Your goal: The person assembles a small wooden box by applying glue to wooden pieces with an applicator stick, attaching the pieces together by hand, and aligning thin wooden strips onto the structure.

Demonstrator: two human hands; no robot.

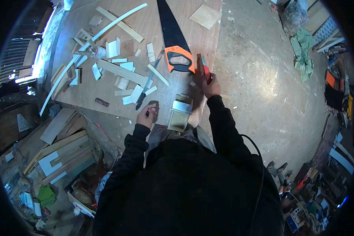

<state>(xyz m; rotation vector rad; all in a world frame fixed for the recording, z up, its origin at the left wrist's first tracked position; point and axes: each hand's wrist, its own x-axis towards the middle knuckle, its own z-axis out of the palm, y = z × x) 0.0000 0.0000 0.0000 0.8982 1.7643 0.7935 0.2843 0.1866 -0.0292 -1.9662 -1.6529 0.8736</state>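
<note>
My right hand (211, 87) is closed around a red tool (207, 74) with a grey, metallic-looking end; its exact kind does not show. A brown wood strip (200, 65) is right beside that tool. My left hand (147, 115) is curled near the table's front edge, with a small dark bit at its fingers that I cannot make out. Between my hands, a small wooden box-like piece (180, 114) with a pale band across it rests at the edge by my lap. A handsaw (178, 58) with an orange and black handle lies beyond it, blade pointing away.
Wood offcuts (124, 72) and a thin dark-handled blade (149, 80) litter the table's left half. A long curved pale strip (86, 47) crosses them. A square wood piece (205, 16) lies at the far right of the tabletop. Stacked boards (63, 151) stand at lower left; green cloth (303, 53) hangs at right.
</note>
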